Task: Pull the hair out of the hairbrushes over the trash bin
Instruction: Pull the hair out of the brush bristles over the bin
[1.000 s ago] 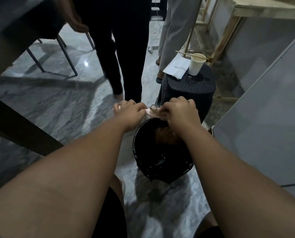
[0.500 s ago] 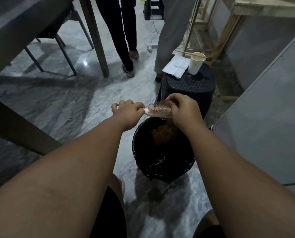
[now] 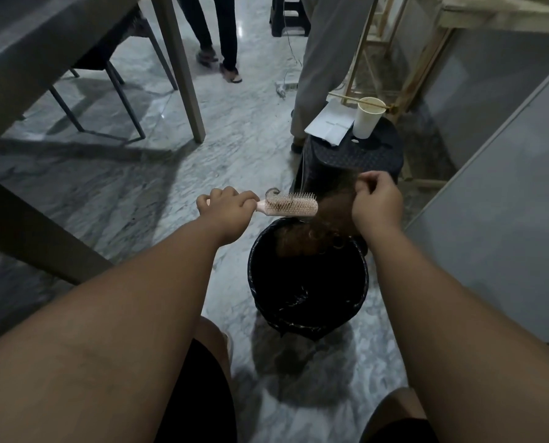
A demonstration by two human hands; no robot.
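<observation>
My left hand (image 3: 226, 207) grips the handle of a pink hairbrush (image 3: 293, 206), held level with its bristles up, just beyond the far rim of the black trash bin (image 3: 308, 311). A small dark curl of hair sits on the brush near the handle. My right hand (image 3: 377, 199) pinches a brown clump of hair (image 3: 329, 215) that hangs from my fingers down into the bin's mouth, right of the brush tip. More brown hair lies inside the bin, which is lined with a black bag.
A black stool (image 3: 353, 161) behind the bin carries a paper cup (image 3: 367, 118) and white paper (image 3: 330, 123). Two people's legs (image 3: 322, 59) stand beyond. A table leg (image 3: 183, 71) and chair stand at left, a grey panel (image 3: 503, 203) at right.
My right hand has pulled away to the right and up, drawing the hair off the brush. The brush head is uncovered. The person in black trousers has walked farther off.
</observation>
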